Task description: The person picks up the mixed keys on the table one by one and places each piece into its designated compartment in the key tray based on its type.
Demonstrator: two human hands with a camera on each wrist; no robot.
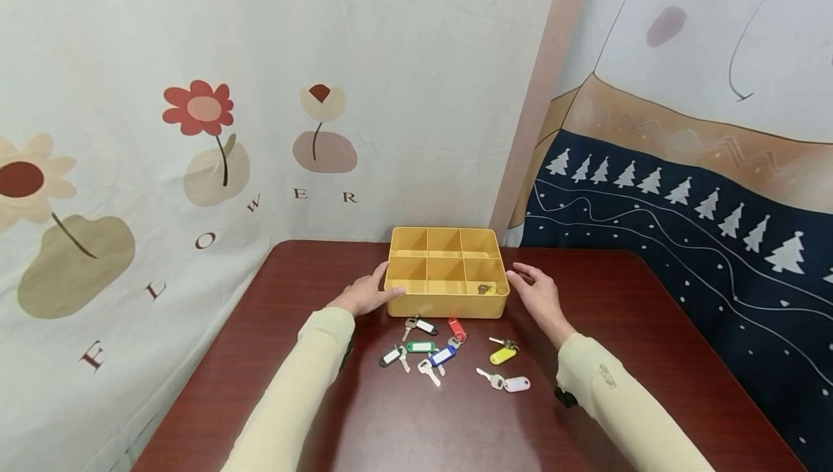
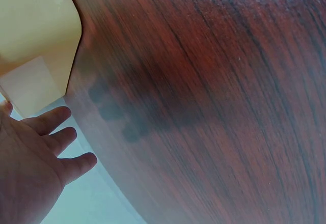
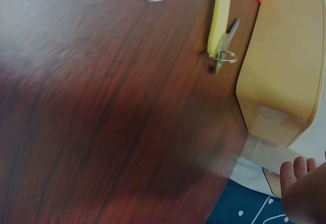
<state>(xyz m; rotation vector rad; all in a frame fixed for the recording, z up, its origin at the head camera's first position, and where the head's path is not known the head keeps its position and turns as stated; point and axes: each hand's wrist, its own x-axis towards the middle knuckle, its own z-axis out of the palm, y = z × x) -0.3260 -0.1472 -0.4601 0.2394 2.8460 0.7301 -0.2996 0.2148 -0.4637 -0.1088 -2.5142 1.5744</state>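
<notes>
A yellow divided box stands near the table's back edge in the head view. At its left side is my left hand, thumb over the front left rim and fingers extended along the wall. My right hand is beside the right wall, fingers loosely bent, thumb close to the rim, holding nothing. In the front right compartment lies a key with a yellow tag. Keys with tags lie in front of the box: a red tag, green tag, blue tag, yellow tag, white tag and two black ones.
The dark red wooden table carries everything. Behind it hangs a white cloth printed with flowers and letters. A dark blue cloth with white trees hangs at the right.
</notes>
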